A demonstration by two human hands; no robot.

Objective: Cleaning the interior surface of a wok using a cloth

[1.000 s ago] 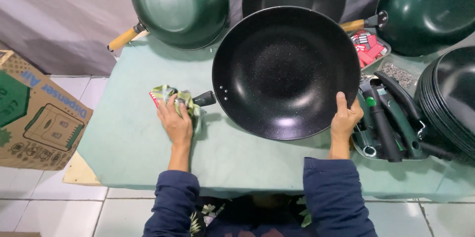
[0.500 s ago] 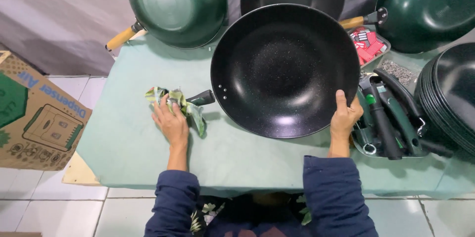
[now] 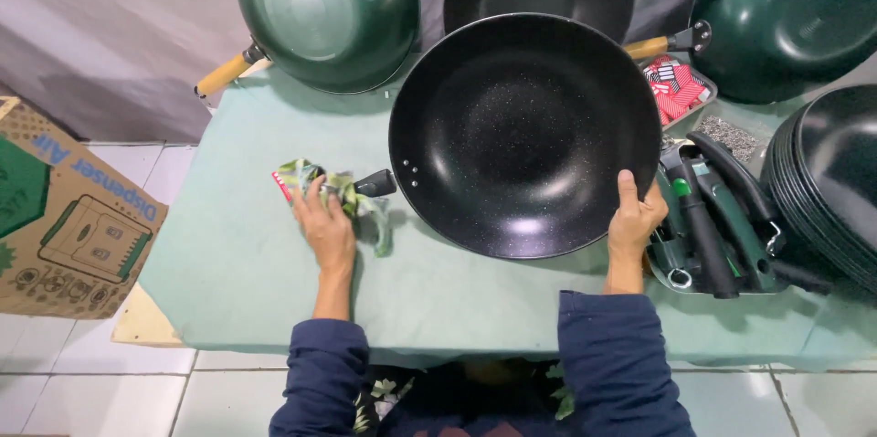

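Head view: right hand (image 3: 635,218) grips black wok (image 3: 525,131) rim; left hand (image 3: 324,222) presses crumpled wrapper (image 3: 320,183), bare bench (image 3: 237,254) beside; wok handle stub partly hidden.

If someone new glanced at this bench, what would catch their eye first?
Probably the big black speckled wok at the centre of the green table, steadied at its near rim by the right hand. Beside its handle stub, the left hand presses a crumpled green wrapper.
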